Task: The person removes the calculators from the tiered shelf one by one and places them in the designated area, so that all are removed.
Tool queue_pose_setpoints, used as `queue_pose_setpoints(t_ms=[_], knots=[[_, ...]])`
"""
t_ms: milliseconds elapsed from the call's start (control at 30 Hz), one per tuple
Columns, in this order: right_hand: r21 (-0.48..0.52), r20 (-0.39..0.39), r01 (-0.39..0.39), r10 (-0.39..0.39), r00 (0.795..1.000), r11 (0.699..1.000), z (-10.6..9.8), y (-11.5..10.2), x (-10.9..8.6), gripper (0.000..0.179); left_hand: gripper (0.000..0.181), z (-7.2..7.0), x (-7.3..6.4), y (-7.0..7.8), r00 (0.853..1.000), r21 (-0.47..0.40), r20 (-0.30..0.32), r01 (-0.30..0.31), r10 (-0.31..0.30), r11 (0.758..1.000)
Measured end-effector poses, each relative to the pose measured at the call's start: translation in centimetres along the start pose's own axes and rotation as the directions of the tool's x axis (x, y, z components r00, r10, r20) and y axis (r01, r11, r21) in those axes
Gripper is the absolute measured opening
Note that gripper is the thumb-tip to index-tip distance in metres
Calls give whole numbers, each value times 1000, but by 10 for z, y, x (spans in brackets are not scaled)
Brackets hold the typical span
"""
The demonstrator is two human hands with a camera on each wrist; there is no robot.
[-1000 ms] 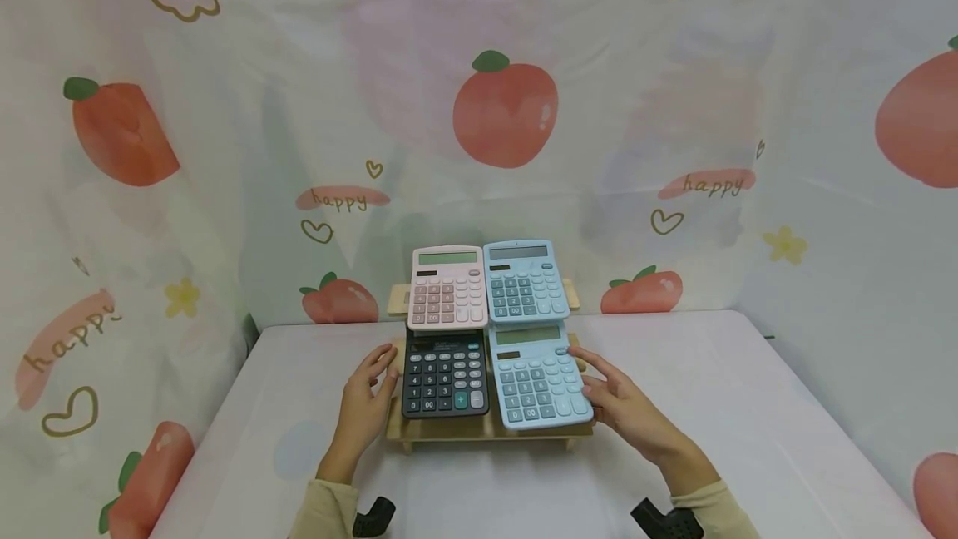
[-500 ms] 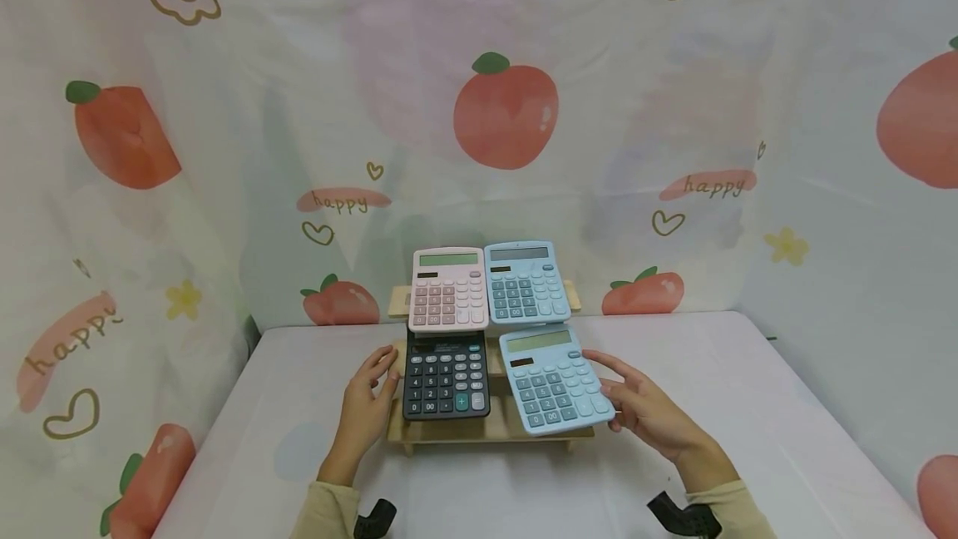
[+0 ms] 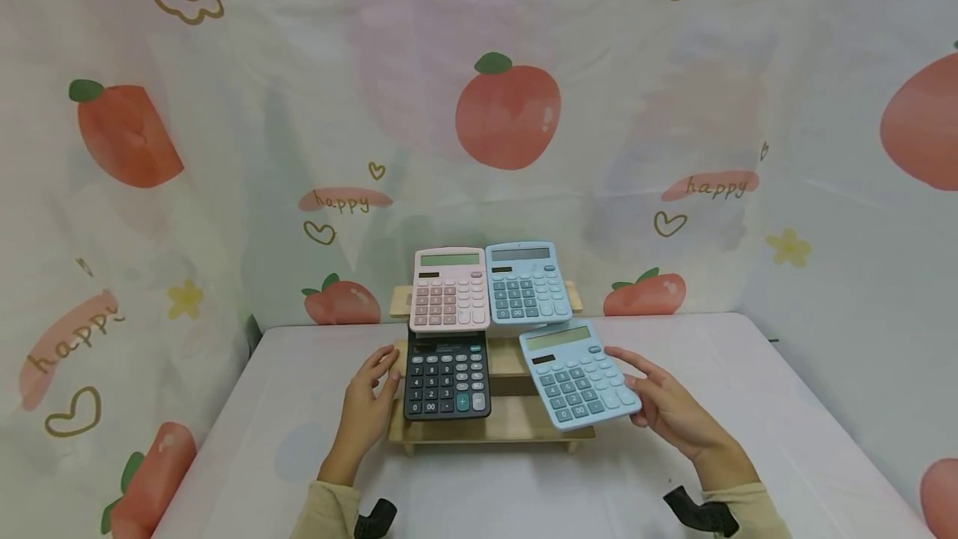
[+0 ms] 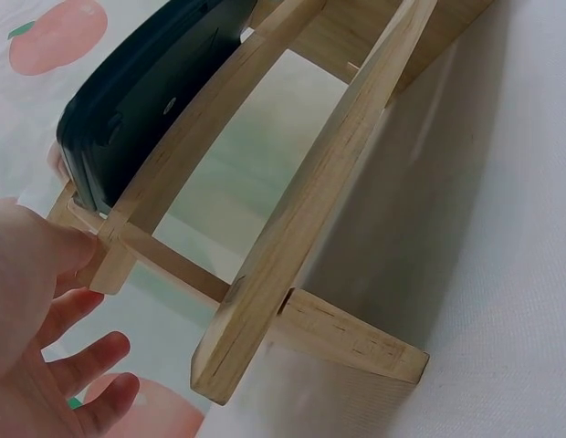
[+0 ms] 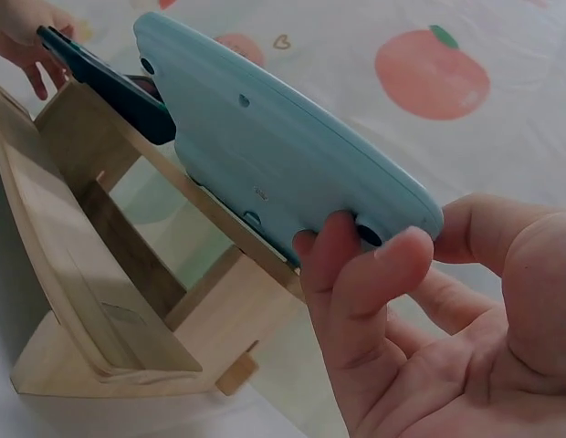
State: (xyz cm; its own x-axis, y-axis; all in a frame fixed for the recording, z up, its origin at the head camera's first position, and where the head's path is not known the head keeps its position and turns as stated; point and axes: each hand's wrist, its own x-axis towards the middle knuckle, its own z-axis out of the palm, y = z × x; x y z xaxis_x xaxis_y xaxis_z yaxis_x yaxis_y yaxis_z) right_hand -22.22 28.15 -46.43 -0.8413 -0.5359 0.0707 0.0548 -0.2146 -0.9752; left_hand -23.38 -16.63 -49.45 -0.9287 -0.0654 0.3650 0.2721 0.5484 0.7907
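the right hand (image 3: 669, 410) pinches the low blue calculator (image 3: 580, 377) by its right edge, with the thumb on one side and bent fingers on the back. the calculator leans and is turned a bit, in front of the right part of the wooden stand (image 3: 516, 418). i cannot tell if it touches the wood. the left hand (image 3: 365, 406) pinches the left end of the stand with thumb and first finger, and its other fingers are spread apart. near it, the black calculator (image 3: 446, 377) sits on the stand. above are the pink calculator (image 3: 450, 289) and the high blue calculator (image 3: 528, 283), side by side. the stand is on a white table (image 3: 748, 406).
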Motion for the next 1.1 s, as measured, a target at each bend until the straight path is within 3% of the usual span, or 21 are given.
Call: queue_pose_setpoints(t_ms=[233,700,900,1100], knots=[[20,-5,9,-9,1000,1000,-7,-1,-2,45,40,0,1,-1,1000,0,-4,3,-3,1000],[-10,-125,-12,11,992,1000,-19,-2,-12,46,40,1,0,-3,1000,0,-16,-3,3,1000],[-31,-210,0,-6,978,1000,-26,-2,-17,46,39,2,-1,-3,1000,8,-17,1,-1,1000],[-43,-249,7,-17,968,999,-34,-1,-21,47,40,2,0,-2,1000,4,-13,4,-4,1000]])
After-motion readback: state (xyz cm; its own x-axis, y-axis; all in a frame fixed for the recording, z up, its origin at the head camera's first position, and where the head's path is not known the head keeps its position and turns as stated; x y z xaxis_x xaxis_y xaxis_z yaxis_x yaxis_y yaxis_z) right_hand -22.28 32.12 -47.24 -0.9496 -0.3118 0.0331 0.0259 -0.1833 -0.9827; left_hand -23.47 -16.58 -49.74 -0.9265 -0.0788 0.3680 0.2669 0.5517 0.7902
